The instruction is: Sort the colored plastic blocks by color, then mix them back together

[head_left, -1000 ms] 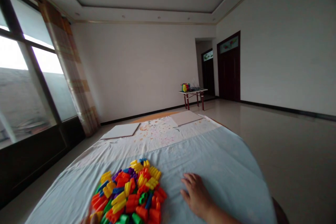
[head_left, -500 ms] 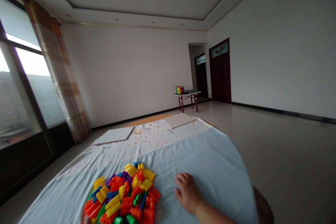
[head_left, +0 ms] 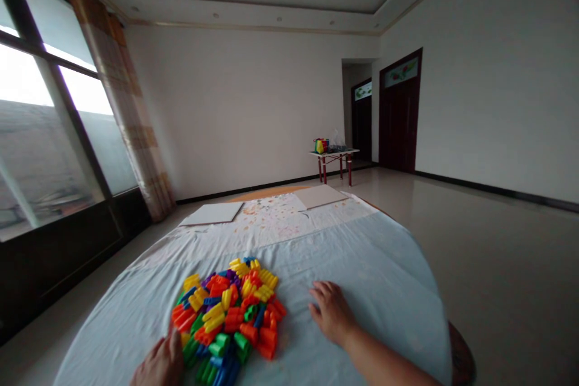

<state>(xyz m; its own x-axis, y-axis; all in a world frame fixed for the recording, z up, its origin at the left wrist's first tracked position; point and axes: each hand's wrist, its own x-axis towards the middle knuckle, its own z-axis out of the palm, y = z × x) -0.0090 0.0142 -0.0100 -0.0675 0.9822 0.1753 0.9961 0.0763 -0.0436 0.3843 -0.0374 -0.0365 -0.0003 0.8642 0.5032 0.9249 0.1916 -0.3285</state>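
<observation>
A heap of plastic building pieces (head_left: 230,313) in red, orange, yellow, green, blue and purple lies on the pale blue tablecloth (head_left: 362,265). Many look like short joined tubes. To the right of the heap, my right hand (head_left: 332,313) rests on the cloth, fingers spread, holding nothing. My left hand (head_left: 160,359) is at the heap's lower left edge, its fingers stretched forward beside the pieces. Whether its fingertips touch a piece I cannot tell. Part of this hand is cut off by the bottom of the view.
Two flat pale boards, one at the left (head_left: 215,213) and one at the right (head_left: 321,196), lie on the table's far part. Beyond stands a small table (head_left: 337,154) bearing a colourful bag (head_left: 321,145). A stool edge (head_left: 462,353) shows at right; curtained windows are at left.
My left hand has come into fuller view at the lower left of the heap. The view has tilted down and turned slightly left. My right hand stays spread on the cloth.
</observation>
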